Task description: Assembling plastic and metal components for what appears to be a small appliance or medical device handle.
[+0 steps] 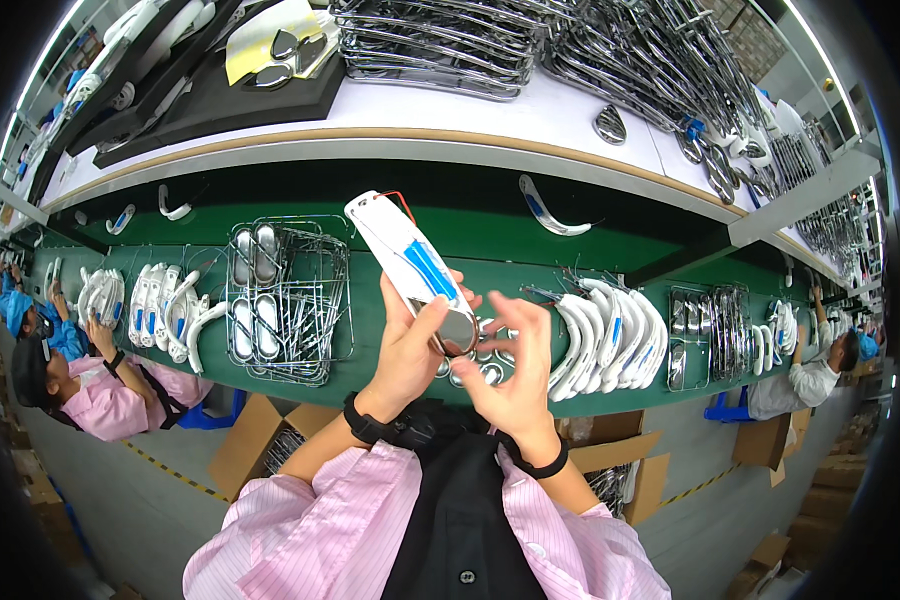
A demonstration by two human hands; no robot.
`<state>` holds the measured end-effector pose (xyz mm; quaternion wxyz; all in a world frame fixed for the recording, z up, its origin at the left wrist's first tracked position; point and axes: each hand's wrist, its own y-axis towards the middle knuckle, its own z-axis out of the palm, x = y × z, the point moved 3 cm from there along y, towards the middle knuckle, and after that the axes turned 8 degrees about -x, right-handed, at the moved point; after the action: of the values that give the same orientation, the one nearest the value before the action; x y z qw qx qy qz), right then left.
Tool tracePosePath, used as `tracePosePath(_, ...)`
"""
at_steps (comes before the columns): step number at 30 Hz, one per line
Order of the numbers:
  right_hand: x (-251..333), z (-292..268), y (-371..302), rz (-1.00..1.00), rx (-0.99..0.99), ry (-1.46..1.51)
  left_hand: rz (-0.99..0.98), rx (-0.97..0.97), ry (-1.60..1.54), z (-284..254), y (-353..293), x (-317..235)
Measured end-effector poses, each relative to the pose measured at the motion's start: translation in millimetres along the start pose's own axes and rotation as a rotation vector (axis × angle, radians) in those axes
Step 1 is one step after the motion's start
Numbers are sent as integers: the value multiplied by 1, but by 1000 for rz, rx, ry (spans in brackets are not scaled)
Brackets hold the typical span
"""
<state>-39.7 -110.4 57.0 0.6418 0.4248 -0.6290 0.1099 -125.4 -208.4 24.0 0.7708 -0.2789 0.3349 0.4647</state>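
My left hand is closed around a long white plastic housing, held tilted over the green bench. A blue strip lies along the housing's face, and a thin red wire loops from its far end. At the near end sits a shiny oval metal piece, by my left thumb. Just to the right of it, my right hand has its fingers apart, with nothing visible in them. Several small shiny round caps lie on the bench behind my hands, partly covered by them.
Left on the bench stands a wire basket with shiny oval parts and metal rods. Curved white housings are lined up at right. A shelf above carries chrome racks. Co-workers sit on both sides, one in a pink shirt.
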Motion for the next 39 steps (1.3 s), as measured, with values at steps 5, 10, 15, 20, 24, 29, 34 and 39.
tracePosePath(5, -40, -2, -6, 382, 388, -31, 13, 58, -90, 9, -4, 4)
tracePosePath(10, -38, 0, -11, 441, 450, 249, 13, 147, -78, 19, -6, 11)
tracePosePath(15, -61, -7, -30, 398, 233, 362, -83, 219, 10, 27, -3, 23)
tracePosePath(20, -85, -42, -1, 607, 573, 23, -29, 202, 321, 21, 19, 55)
tracePosePath(24, -64, -67, 36, 171, 34, -83, -95, 159, 167, 33, 28, 72)
tracePosePath(29, -99, -65, 53, 408, 162, 340, -266, 85, 129, 71, 39, 86)
tracePosePath(34, -133, -78, 74, 676, 179, 491, -341, 111, 192, 92, 66, 102)
tracePosePath(39, -227, -67, 115, 513, 387, 321, -440, 103, 524, 52, 125, 147)
